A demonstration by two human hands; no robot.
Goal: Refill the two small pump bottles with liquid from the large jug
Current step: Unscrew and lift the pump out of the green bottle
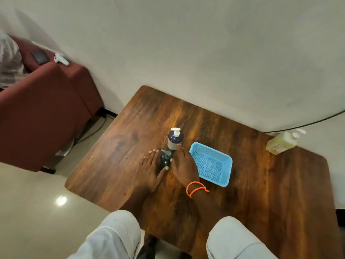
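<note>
Two small pump bottles stand mid-table on the wooden table. The far bottle is white with a dark top and a white pump. The near one is dark with a teal pump. My left hand lies flat against its left side and my right hand, with an orange wrist cord, lies against its right side; fingers of both are extended. Whether they grip it is unclear. The large jug of yellow liquid with a white pump stands at the table's far right edge, out of reach of both hands.
A light blue perforated plastic tray sits just right of my right hand. A red sofa with a phone and earbuds case stands left of the table. A black cable runs along the wall behind. My knees show at the bottom.
</note>
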